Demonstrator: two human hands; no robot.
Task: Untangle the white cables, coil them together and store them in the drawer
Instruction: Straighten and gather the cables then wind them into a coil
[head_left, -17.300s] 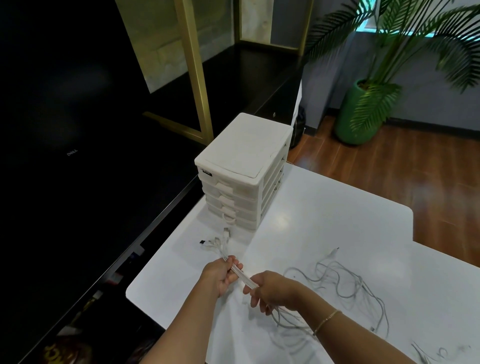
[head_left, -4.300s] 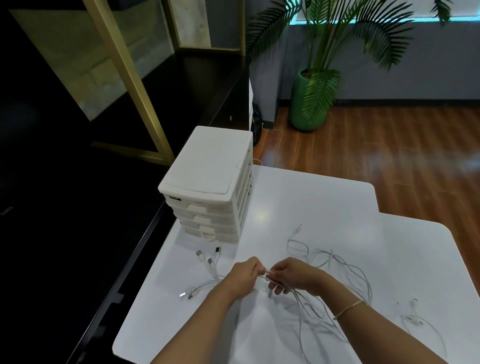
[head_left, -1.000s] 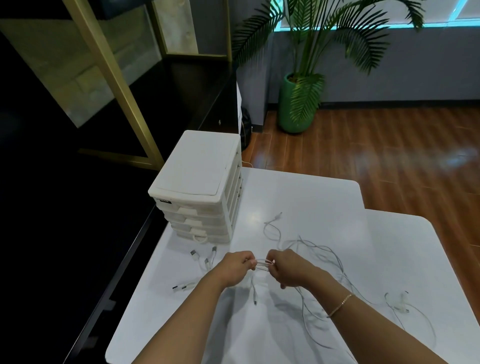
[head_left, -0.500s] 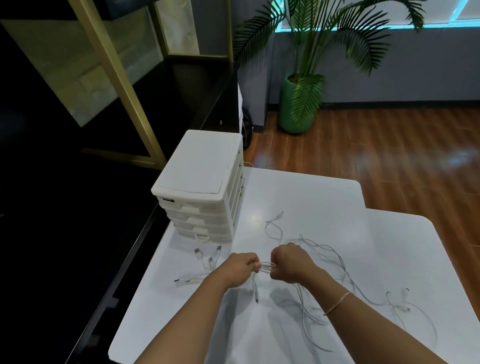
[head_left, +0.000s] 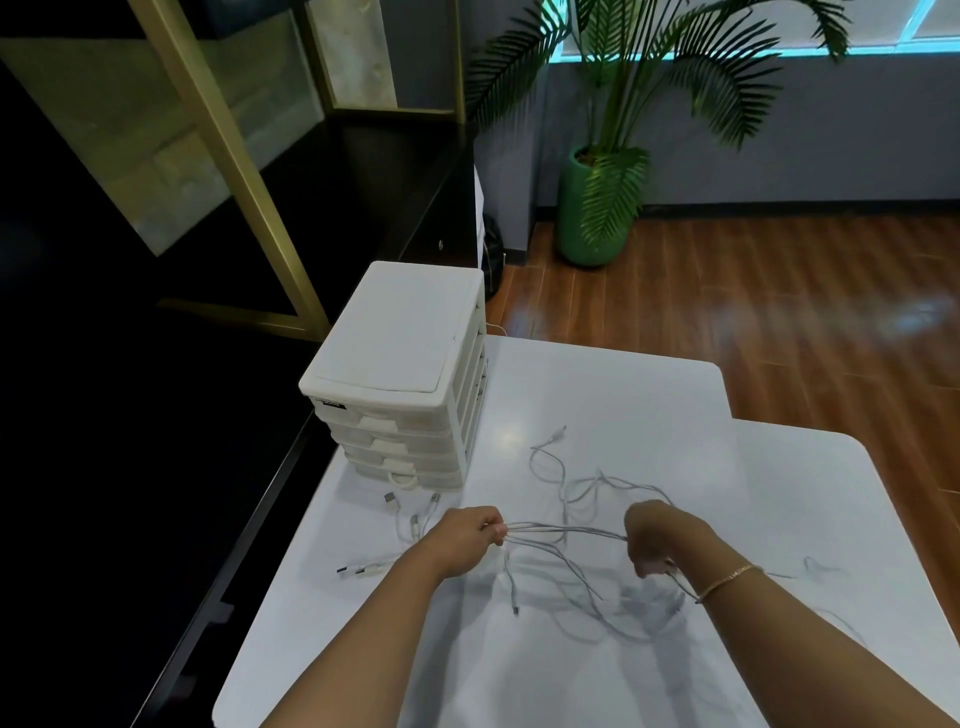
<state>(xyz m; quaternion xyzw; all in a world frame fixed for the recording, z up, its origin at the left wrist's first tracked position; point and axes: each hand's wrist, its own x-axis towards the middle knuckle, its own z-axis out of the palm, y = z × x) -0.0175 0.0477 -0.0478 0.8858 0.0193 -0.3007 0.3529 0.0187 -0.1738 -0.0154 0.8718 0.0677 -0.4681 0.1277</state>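
Head view — drawer unit (head_left: 402, 395) shut

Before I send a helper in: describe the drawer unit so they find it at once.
On the white table, look at the far left corner beside the black cabinet. The drawer unit stands there: a small white box with stacked drawers, the only boxy thing among loose white cables.

My forearms are bare, with no sleeves in view. A thin gold chain bracelet (head_left: 730, 576) circles my right wrist.
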